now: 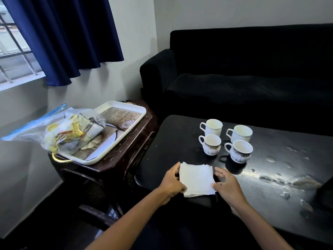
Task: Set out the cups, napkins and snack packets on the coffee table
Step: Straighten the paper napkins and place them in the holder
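While the window (12,51) at the left lets in pale daylight past a dark blue curtain (68,33), we are looking down at a black coffee table (180,138) whose glossy top is blistered and worn toward our right. Behind it a black sofa (243,69) fills the corner against a plain light wall.

Just left of the coffee table stands a dark wooden side table (129,152), and on it lies a white tray (119,136) with gold handles. A clear plastic bag (59,127) rests on the near end of that tray, and through it we see the yellow snack packets (70,130).

Four white cups (225,139) stand in a close square on the coffee table, handles turned left; the near two carry a dark patterned band.

Near the front edge of the coffee table, a stack of white napkins (196,179) lies flat between our hands. Our left hand (173,183) has its fingers curled around the stack's left edge, thumb on the near corner, gripping it. Our right hand (227,186) sits at the right edge with fingers spread and loosely extended, the thumb touching the stack's near right side; it holds nothing firmly.
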The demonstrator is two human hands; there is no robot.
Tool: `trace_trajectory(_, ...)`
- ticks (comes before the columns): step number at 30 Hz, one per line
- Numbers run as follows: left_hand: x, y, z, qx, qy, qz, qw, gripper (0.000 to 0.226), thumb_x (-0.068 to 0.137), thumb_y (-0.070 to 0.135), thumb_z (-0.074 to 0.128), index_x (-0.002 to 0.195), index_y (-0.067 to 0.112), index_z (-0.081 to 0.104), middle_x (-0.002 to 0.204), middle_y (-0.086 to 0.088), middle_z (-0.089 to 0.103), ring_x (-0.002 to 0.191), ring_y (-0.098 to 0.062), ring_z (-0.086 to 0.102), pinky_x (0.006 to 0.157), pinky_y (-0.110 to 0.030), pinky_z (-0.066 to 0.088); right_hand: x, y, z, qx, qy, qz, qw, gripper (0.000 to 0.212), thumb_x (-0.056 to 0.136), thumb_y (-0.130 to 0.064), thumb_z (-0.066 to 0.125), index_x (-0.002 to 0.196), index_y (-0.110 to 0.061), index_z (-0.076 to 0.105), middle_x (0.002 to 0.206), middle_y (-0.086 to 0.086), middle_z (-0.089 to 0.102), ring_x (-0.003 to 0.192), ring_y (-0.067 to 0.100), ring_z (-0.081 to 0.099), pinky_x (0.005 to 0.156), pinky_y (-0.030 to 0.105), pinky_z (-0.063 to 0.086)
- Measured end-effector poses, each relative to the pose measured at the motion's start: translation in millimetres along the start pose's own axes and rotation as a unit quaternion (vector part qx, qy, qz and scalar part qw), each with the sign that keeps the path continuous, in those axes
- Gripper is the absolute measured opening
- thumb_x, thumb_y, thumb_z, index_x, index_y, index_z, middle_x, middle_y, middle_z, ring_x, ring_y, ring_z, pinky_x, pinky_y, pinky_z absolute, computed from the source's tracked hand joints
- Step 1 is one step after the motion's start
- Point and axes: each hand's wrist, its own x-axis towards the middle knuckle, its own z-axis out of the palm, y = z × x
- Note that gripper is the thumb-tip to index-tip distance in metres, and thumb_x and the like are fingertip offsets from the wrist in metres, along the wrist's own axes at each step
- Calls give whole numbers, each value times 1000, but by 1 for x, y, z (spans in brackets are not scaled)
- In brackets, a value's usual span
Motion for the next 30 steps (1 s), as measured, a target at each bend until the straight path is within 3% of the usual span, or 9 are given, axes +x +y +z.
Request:
trace_trajectory(2, 0, -1, 3, -25, 16, -16, 999, 92, 74, -15, 66, 149, 19, 25, 141, -5, 49, 105, -13, 58, 65, -15, 51, -1, -1, 1, 10, -1, 8, 1000, 63, 78, 17, 56, 137, -1, 42, 137, 19, 50, 81, 24, 58, 63, 23, 45)
trace_trajectory(5, 1, -3, 4, -81, 51, -36, 995, 84, 82, -8, 64, 150, 17, 22, 142, -10, 48, 113, -20, 57, 74, -22, 54, 0, 0, 1, 28, 1, 16, 999, 62, 78, 10, 63, 136, -3, 44, 135, 18, 52, 101, 22, 57, 81, 26, 43)
trace_trajectory(9, -1, -1, 5, -125, 84, -50, 987, 77, 78, -17, 57, 143, 18, 35, 119, -8, 60, 91, -15, 64, 55, -19, 53, 0, -3, 1, 134, 5, 68, 989, 61, 80, 7, 65, 136, -3, 43, 133, 17, 53, 100, 24, 58, 83, 32, 43)
trace_trajectory(13, 0, 11, 3, -184, 64, -50, 980, 78, 75, -18, 57, 137, 25, 40, 113, -6, 64, 97, -22, 67, 61, -30, 56, -3, -14, 1, 340, -49, 172, 923, 63, 77, 11, 64, 132, -10, 42, 118, 18, 56, 78, 21, 57, 62, 29, 47)
trace_trajectory(15, 0, 18, 1, -203, 50, -43, 977, 75, 75, -18, 58, 133, 27, 44, 112, -7, 66, 95, -23, 68, 61, -31, 56, -4, -21, -3, 389, -86, 192, 897, 52, 69, 7, 68, 116, -5, 52, 102, 18, 64, 67, 22, 60, 49, 27, 46)
trace_trajectory(17, 0, 26, 0, -216, 38, -36, 975, 72, 74, -18, 58, 128, 28, 47, 106, -5, 69, 85, -20, 70, 56, -29, 55, -7, -27, -7, 387, -128, 184, 894, 33, 63, 0, 70, 95, -2, 64, 82, 12, 72, 58, 20, 66, 48, 24, 48)
trace_trajectory(19, -1, 30, -2, -222, 27, -33, 974, 69, 73, -18, 57, 125, 27, 51, 99, -4, 71, 77, -17, 70, 53, -27, 54, -7, -27, -9, 368, -140, 161, 905, 18, 71, 0, 67, 90, -2, 67, 77, 10, 74, 60, 20, 69, 50, 24, 52)
trace_trajectory(25, -3, 32, -1, -223, 28, -32, 974, 61, 77, -17, 56, 121, 25, 54, 98, -4, 69, 82, -17, 68, 54, -27, 54, -6, -34, -9, 264, -77, 54, 960, 13, 82, 7, 60, 94, 8, 65, 78, 17, 72, 66, 25, 68, 62, 30, 54)
trace_trajectory(30, -7, 32, 4, -232, 9, -36, 972, 42, 79, 1, 66, 114, 23, 58, 106, -2, 69, 92, -16, 65, 61, -26, 54, -14, -58, -16, 121, -50, -88, 988, 12, 85, -1, 60, 93, -5, 68, 85, 11, 71, 74, 17, 64, 66, 23, 50)
